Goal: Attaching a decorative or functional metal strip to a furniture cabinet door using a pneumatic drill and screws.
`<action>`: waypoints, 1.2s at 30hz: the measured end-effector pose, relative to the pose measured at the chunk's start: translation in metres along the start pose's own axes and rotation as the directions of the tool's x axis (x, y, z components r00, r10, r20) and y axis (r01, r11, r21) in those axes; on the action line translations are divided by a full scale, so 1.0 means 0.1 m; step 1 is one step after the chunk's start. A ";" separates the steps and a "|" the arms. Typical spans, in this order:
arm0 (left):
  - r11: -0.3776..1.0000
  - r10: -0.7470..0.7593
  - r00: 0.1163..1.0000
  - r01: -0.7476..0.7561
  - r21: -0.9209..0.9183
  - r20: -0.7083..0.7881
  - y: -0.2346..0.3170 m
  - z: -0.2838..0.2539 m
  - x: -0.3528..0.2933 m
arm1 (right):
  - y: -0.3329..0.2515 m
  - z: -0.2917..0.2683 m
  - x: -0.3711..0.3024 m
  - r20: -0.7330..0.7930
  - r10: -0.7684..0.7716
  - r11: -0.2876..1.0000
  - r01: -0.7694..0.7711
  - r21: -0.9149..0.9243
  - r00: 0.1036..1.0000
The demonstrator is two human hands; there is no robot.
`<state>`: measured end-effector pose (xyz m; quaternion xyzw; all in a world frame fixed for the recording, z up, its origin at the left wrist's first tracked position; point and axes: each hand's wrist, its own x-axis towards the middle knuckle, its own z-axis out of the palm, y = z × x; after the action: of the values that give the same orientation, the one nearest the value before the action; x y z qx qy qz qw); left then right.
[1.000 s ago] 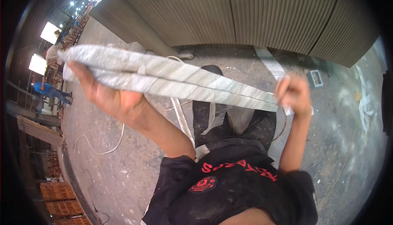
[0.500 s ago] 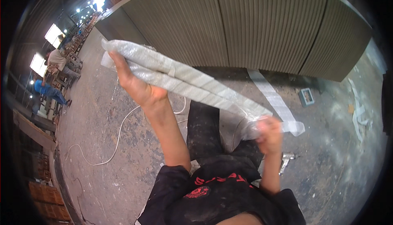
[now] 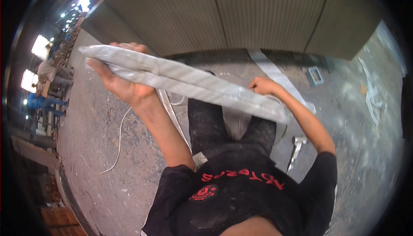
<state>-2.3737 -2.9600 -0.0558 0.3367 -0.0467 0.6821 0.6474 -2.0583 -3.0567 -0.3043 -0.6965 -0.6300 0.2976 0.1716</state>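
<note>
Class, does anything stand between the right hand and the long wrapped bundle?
Nothing visible does: the right hand is close by the far edge of the wrapped bundle, toward its right end, though whether they touch is unclear. The left hand holds it toward its left end.

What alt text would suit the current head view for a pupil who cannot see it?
A person's left hand grips a long, narrow, whitish wrapped bundle near one end, with the curled right hand at its far edge toward the other end. A silver metal tool lies on the grey floor, and a large brown ribbed unit stands beyond.
</note>
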 end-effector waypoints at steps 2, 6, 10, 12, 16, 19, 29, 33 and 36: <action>0.994 0.032 0.998 -0.025 0.107 -0.062 0.01 -0.02 -0.01 | 0.10 -0.02 0.01 0.176 0.206 0.936 -0.142 -0.322 0.963; 0.995 0.033 0.999 -0.030 0.099 -0.036 0.14 -0.24 0.07 | -0.29 -0.52 -0.53 0.047 -0.142 0.726 0.072 0.684 0.989; 0.995 -0.020 0.995 0.030 0.098 -0.098 0.12 -0.39 0.15 | -0.54 -0.29 -0.67 0.009 -0.431 0.721 0.338 0.605 0.902; 0.998 -0.058 0.996 0.060 0.023 -0.073 0.04 -0.43 0.17 | -0.47 -0.18 -0.62 0.139 -0.444 0.587 0.170 0.792 0.885; 0.948 -0.290 0.951 0.300 -0.103 0.105 -0.08 -0.43 0.19 | -0.36 0.08 -0.50 0.325 -0.561 0.222 -0.239 0.945 0.762; 0.911 -0.310 0.916 0.363 -0.195 0.256 -0.14 -0.22 0.13 | -0.80 0.15 -0.52 0.370 -0.557 0.179 -0.328 0.928 0.744; 0.823 -0.428 0.840 0.514 -0.240 0.333 -0.06 -0.05 0.41 | -0.87 0.35 -0.41 0.627 -0.730 0.604 -0.173 0.778 0.273; 0.889 -0.277 0.897 0.375 -0.262 0.344 0.02 -0.21 0.31 | -0.21 0.38 -0.26 0.691 -0.493 0.392 -0.574 0.719 0.529; 0.895 -0.274 0.913 0.358 -0.268 0.302 -0.25 -0.26 0.26 | 0.53 0.28 -0.24 0.386 -0.221 0.878 0.011 0.479 0.896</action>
<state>-2.3596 -2.9207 -0.0717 0.3164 -0.1833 0.5009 0.7844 -2.0355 -3.0917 -0.3529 -0.5120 -0.6039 0.5743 0.2082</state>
